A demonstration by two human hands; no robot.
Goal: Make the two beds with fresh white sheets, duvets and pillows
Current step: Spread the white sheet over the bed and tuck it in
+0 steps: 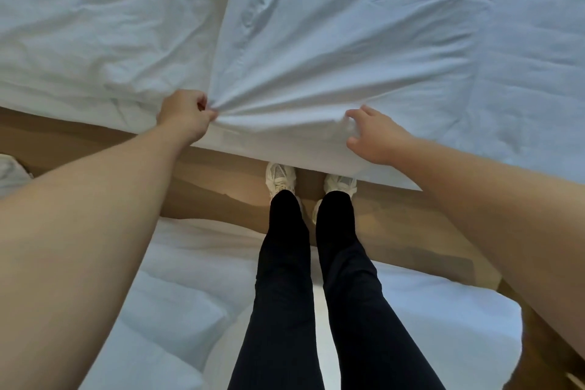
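The person stands in the narrow gap between two beds, leaning over the bed (538, 104) in front. The hands are set apart along its near edge so the cloth can be drawn toward the body on a broad front, not from a single point. The left hand (186, 114) is clenched on a gathered bunch of the white sheet (316, 57), and creases fan out from that fist across the fabric, which suggests it is pulling the sheet taut. The right hand (376, 136) lies with its fingers loosely spread on the sheet's folded edge, touching and steadying it without closing round it, likely to hold the hem level while the other side pulls. The sheet covers the middle and right of the bed and its edge hangs just over the side above the shoes (280, 174). It is plain white, thin and soft, with long diagonal wrinkles and one rumpled ridge near the top centre, so it is not yet smooth. To the left a more crumpled white layer (79, 41) lies exposed beside it; whether that is a pad or a duvet I cannot tell. Behind the legs, the second bed (158, 294) carries puffy white bedding, and the brown floor (221, 174) shows between the two.
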